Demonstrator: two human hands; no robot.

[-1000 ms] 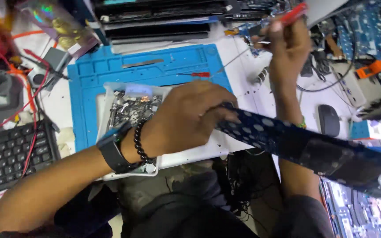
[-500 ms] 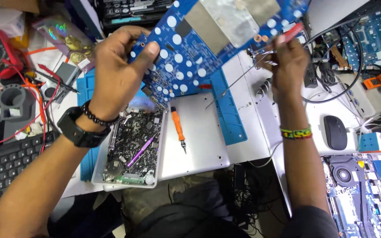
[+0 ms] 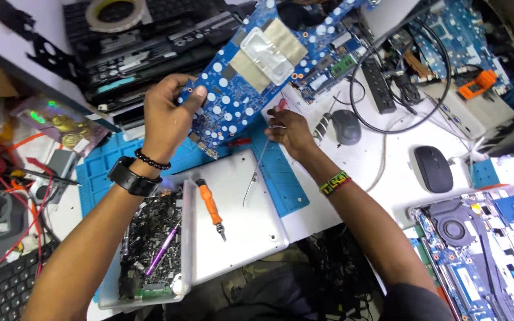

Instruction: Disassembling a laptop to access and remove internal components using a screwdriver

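Note:
My left hand [image 3: 168,113] grips the lower left edge of a large blue circuit board [image 3: 269,65] with white dots and silver foil patches, held tilted above the desk. My right hand [image 3: 292,134] sits just below the board's lower edge, closed on a thin screwdriver [image 3: 260,163] with a red handle; its long shaft points down toward a silver laptop cover [image 3: 242,238]. An orange-handled screwdriver [image 3: 210,205] lies on that cover. A black watch and bead bracelet are on my left wrist.
A blue work mat [image 3: 105,172] lies under the cover. A clear tray of small parts [image 3: 150,244] sits front left. Two mice [image 3: 432,166] [image 3: 347,126], cables, a power strip, an opened laptop [image 3: 483,238] at right, a keyboard and red leads at left.
The board has swung further up and away from me, with my left hand still on its edge. My right hand dropped from beside the board to below it, with the screwdriver now pointing down.

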